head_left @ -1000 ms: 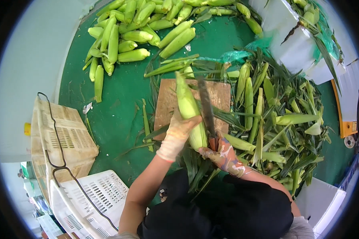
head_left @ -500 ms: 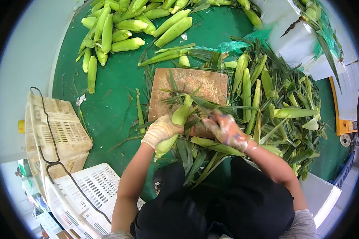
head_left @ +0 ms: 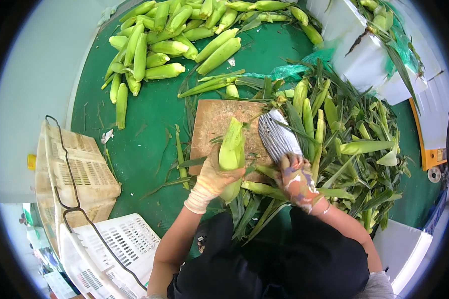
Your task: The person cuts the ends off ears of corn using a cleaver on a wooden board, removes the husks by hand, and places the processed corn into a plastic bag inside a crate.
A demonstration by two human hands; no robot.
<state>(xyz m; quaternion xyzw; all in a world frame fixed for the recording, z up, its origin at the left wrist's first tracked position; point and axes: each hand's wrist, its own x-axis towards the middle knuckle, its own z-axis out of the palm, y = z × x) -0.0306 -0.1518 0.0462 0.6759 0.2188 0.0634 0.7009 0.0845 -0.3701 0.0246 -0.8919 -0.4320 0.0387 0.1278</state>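
Note:
My gloved left hand (head_left: pixel 212 175) is wrapped round an ear of corn (head_left: pixel 232 147) in its pale green husk, tilted over the near part of a worn wooden board (head_left: pixel 204 119). In my right hand (head_left: pixel 298 183), in a stained patterned glove, is a broad-bladed cleaver (head_left: pixel 279 134). Its grey blade, streaked dark, lies over the board's right side; the handle is hidden in my fingers. A husked ear (head_left: pixel 259 188) lies between my hands at the board's near edge, among loose leaves.
Green ears of corn (head_left: pixel 169 47) are heaped at the far left of the green table (head_left: pixel 149 134). Cut leaves and husks (head_left: pixel 364 169) pile up on the right, beside a white box (head_left: pixel 354 45). Plastic crates (head_left: pixel 80 174) stand at the left.
The ear in my left hand now points more upright, and that hand has shifted right. My right hand has come nearer to me, and the cleaver's blade now shows clearly.

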